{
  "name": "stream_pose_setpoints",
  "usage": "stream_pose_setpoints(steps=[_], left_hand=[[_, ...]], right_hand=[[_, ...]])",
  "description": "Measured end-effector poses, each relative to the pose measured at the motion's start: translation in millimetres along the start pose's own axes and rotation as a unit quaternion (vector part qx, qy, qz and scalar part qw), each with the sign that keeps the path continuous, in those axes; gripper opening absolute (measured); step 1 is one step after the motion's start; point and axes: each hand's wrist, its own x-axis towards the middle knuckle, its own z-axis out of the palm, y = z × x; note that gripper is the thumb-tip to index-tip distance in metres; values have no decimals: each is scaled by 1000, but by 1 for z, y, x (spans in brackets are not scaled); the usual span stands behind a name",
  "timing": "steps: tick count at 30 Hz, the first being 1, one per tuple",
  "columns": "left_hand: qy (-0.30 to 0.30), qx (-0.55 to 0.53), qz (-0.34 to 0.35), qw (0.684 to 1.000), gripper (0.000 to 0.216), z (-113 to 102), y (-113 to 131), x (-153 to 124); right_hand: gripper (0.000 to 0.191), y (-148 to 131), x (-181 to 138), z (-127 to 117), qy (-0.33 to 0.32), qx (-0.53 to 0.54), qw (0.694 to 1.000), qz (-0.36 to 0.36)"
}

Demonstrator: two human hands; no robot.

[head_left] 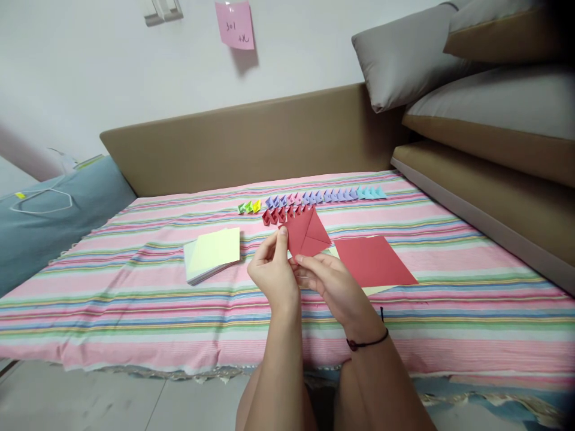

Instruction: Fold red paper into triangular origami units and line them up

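Between my two hands is a red sheet of folded paper [311, 234], raised above the striped cloth, with crease lines and flaps showing on its face. My left hand [275, 266] pinches its left corner, thumb on top. At the lower edge, my right hand [330, 281] grips the same paper with thumb and fingers; some of those fingertips are hidden behind it. Just right of my right hand lie flat red sheets [375, 261] with pale yellow paper under them. Behind the held paper stands a row of small red folded paper pieces [274, 216], partly covered by it.
A longer row of purple, pink and blue folded pieces [335, 196] runs behind, with green and yellow ones [249, 207] at its left. A stack of pale paper [215, 251] lies left. Cushions [413, 54] pile at the right; a brown backrest [251, 143] borders the back.
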Motion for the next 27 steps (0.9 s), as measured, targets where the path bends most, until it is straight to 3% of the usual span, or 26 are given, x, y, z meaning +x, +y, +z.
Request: stream_pose_setpoints(steps=[11,17,22,24,27], left_hand=[[0,2,4,1000,24,0,0,0],[9,17,-12,1000,25,1,1,1],[23,-2,13,1000,23,0,1,7],[18,-14,6,1000,23,-2,1,10],[-39,12,-24,999,24,-6,0,15]], right_hand=[[16,1,2,-3,-30,-14,999,0],[15,0,1,-3,-27,-49,998,7],[11,-2,0,-6,-39,-108,993,4],[12,-3,1,-13,-17,-143,990,-3],[12,-9,4,-30,104,-184,975,-65]])
